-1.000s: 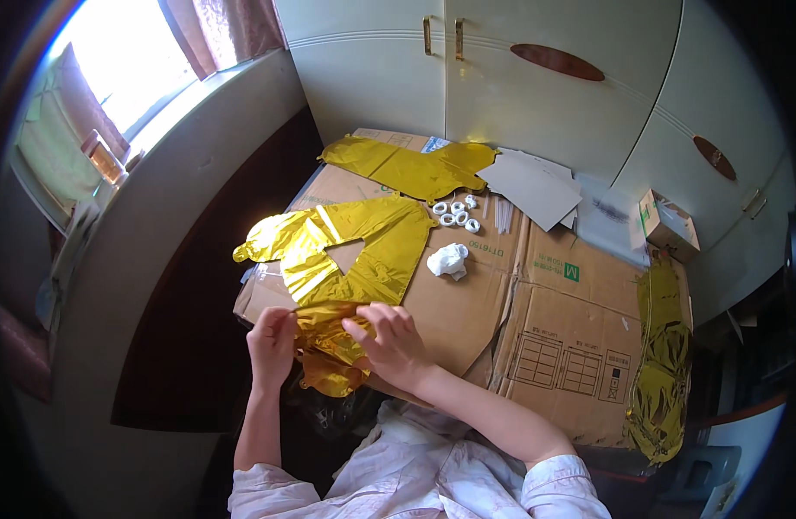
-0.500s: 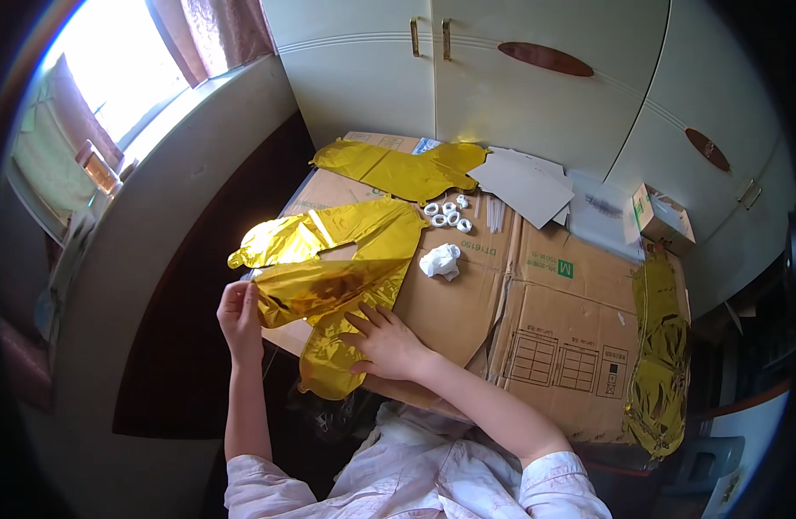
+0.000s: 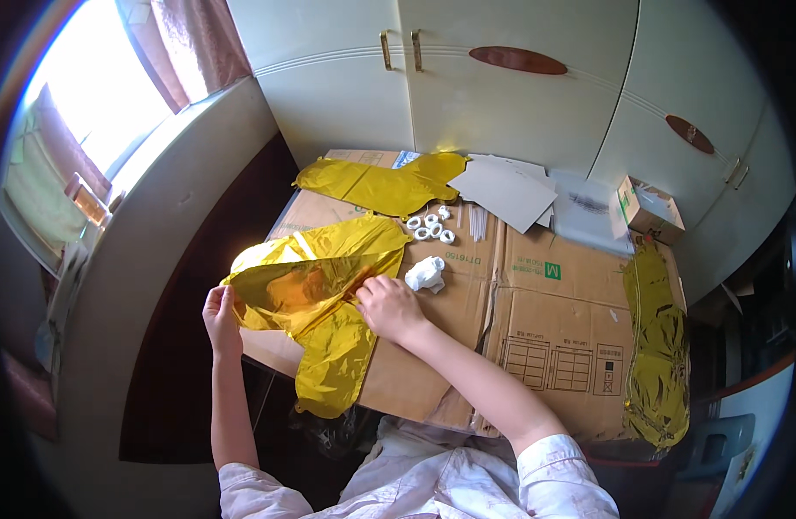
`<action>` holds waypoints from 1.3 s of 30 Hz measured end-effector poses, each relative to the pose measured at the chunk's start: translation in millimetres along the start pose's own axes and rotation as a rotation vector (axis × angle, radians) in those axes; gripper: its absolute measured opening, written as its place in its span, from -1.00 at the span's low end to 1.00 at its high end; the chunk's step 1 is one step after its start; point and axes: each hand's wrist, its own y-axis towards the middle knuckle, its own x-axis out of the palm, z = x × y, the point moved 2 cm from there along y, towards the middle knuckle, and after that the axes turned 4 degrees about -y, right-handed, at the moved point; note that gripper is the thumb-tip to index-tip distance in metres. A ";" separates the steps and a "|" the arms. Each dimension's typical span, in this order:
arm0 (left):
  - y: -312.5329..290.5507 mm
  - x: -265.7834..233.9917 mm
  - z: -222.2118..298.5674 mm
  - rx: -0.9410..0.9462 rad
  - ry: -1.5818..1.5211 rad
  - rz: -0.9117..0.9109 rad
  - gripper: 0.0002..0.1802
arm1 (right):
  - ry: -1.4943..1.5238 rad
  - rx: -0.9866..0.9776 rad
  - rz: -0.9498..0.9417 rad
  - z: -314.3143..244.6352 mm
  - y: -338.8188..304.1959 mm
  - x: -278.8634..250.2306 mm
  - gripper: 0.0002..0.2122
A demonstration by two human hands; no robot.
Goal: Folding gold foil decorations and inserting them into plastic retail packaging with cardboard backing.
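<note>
A flat, uninflated gold foil balloon lies at the left of the cardboard surface, one limb stretching toward me over the near edge. My left hand pinches its left edge between thumb and fingers, lifting the foil into a fold. On the balloon's right side my right hand is closed, fingers bent into the foil; its fingertips are partly hidden. Just beyond the right hand sits a crumpled white bundle. Several small white rolls are grouped farther back.
Another flat gold foil balloon lies at the back, beside grey-white sheets and thin clear strips. A narrow gold foil piece runs along the right edge. A small open carton stands back right. Printed cardboard covers the table.
My right hand has moved away from me, from the near limb to the balloon's right side, its spread fingers now bent. The lifted fold opens wider, and the left hand still pinches its edge.
</note>
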 end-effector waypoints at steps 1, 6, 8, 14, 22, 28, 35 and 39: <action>-2.0 4.7 3.9 0.016 0.036 -0.009 -0.85 | -0.029 0.032 0.036 7.2 5.9 1.8 -0.83; -4.3 -0.9 9.3 0.161 0.013 0.040 -0.87 | -0.069 0.138 0.012 23.3 14.4 9.7 -0.75; -3.7 -8.9 7.2 0.148 -0.034 0.065 -0.87 | -0.091 0.130 -0.014 21.5 11.8 10.7 -0.66; 11.9 -44.8 -15.9 0.049 -0.117 0.164 -0.89 | -0.144 0.168 -0.205 19.4 13.7 10.9 -0.51; 14.3 -91.3 -23.6 -0.026 -0.209 0.309 -0.91 | -0.167 0.177 -0.240 20.1 14.1 10.0 -0.49; 2.3 -114.9 -10.3 0.019 -0.159 0.433 -0.85 | -0.240 0.183 -0.286 19.1 15.8 10.7 -0.49; -8.1 -180.5 1.8 0.031 -0.194 0.646 -0.70 | -0.271 0.181 -0.325 15.8 18.1 9.8 -0.49; -19.6 -197.7 9.1 0.073 -0.217 0.706 -0.69 | -0.296 0.180 -0.326 16.5 17.9 8.9 -0.48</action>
